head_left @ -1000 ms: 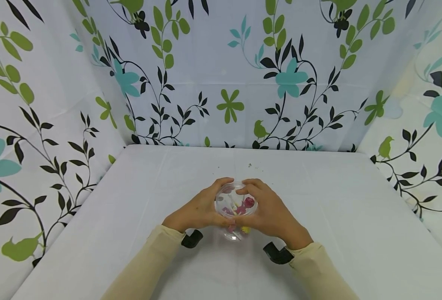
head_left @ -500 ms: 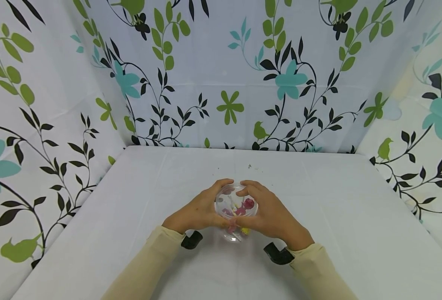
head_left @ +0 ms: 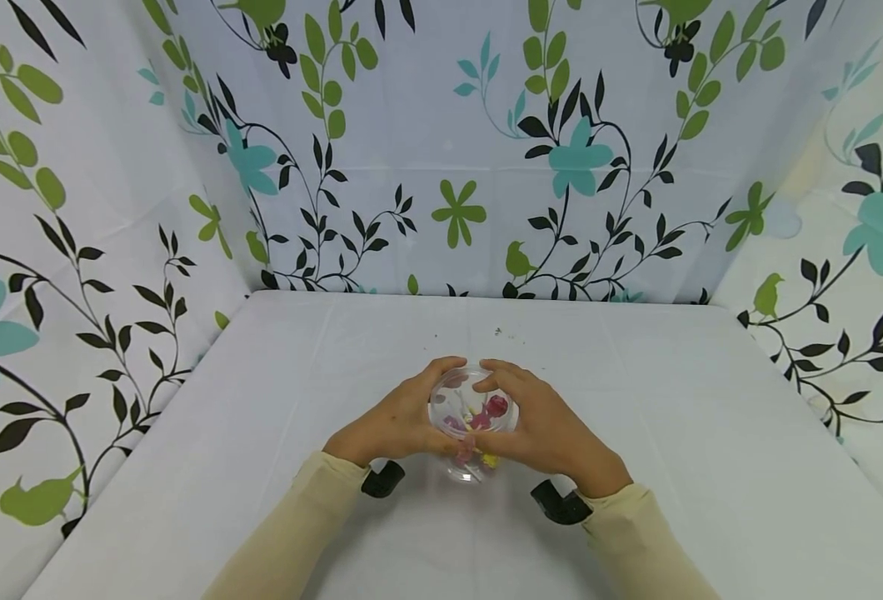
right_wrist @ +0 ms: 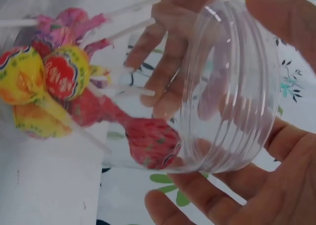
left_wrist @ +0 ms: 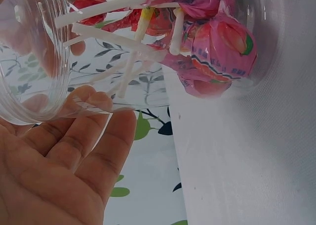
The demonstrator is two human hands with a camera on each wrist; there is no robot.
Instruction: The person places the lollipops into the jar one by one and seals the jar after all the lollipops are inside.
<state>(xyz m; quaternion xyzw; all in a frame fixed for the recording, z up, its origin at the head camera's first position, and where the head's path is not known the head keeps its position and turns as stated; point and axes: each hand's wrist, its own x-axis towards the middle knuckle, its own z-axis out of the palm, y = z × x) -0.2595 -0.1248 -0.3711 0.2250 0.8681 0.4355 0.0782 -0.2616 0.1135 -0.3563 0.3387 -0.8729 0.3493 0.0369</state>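
A clear plastic jar stands upright on the white table, with several wrapped lollipops inside it. Around its upper left side, my left hand holds it with curved fingers and the thumb in front. Opposite, my right hand curves round the clear ribbed top, which looks like a lid; the two thumbs come close together at the front. Pink-wrapped lollipops show large in the left wrist view. Yellow ones and a red one show in the right wrist view.
White cloth covers the table. A few small crumbs lie beyond the jar. Curtains printed with leaves, flowers and birds hang behind and at both sides.
The right hand and wrist have shifted slightly to the right around the jar's top. The left hand and the jar stay where they were.
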